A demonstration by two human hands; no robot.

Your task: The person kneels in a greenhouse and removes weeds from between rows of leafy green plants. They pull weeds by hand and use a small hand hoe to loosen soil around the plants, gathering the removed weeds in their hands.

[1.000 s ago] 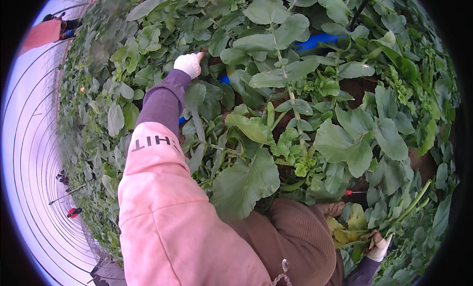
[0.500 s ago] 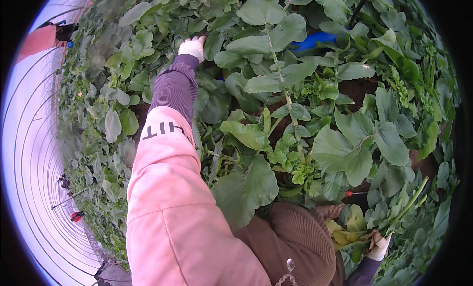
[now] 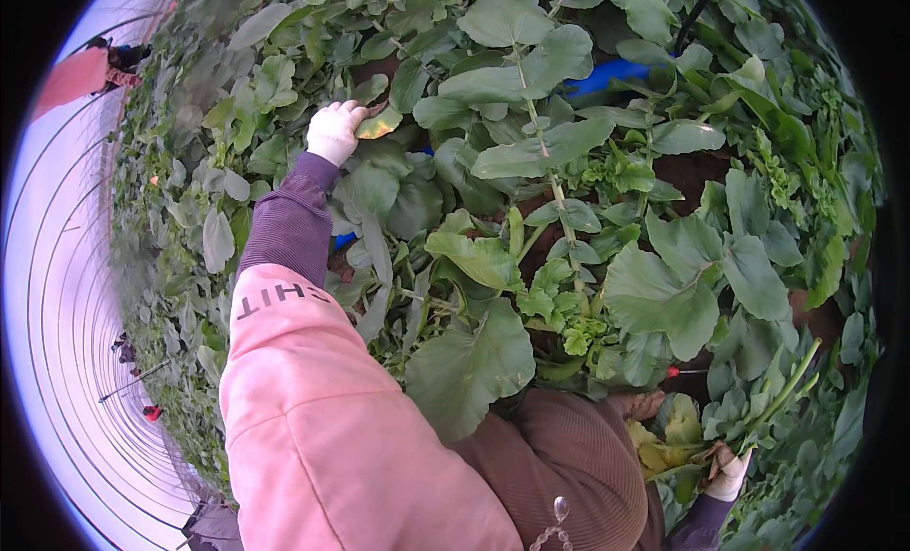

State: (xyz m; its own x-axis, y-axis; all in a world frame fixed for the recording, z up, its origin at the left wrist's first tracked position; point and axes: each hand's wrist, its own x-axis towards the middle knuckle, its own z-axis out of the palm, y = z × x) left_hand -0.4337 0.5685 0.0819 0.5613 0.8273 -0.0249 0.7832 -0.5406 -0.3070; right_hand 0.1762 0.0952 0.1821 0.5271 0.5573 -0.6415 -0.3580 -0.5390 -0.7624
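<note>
Pale hooped sheeting (image 3: 59, 285) curves along the left side of a dense bed of broad leafy plants (image 3: 664, 285). Out in front, the white-gloved left hand (image 3: 336, 132) has its fingers clamped on the near edge of one yellowing leaf (image 3: 379, 122), raised over the greenery. At lower right, the gloved right hand (image 3: 730, 473) has its fingers closed round the base of a bunch of green stems (image 3: 785, 390) — the fingertips are hidden. At least two stems jut out toward the upper right. One withered brown leaf (image 3: 720, 458) lies against that hand, and several yellow leaves (image 3: 664, 454) crowd just left of it.

Bright blue shows through the foliage in three patches: a large blue piece (image 3: 607, 77) at upper centre, plus two small ones near the left forearm. Whether any is a container, and what it might hold, I cannot tell; leaves cover most of each. One small red piece (image 3: 673, 372) with a thin rod sits above the yellow leaves. One dark pole (image 3: 698, 15) slants down at the top. A brown ribbed garment (image 3: 569, 447) and the pink sleeve (image 3: 332, 418) block the lower middle — a string of clear beads (image 3: 561, 506) hangs there.
</note>
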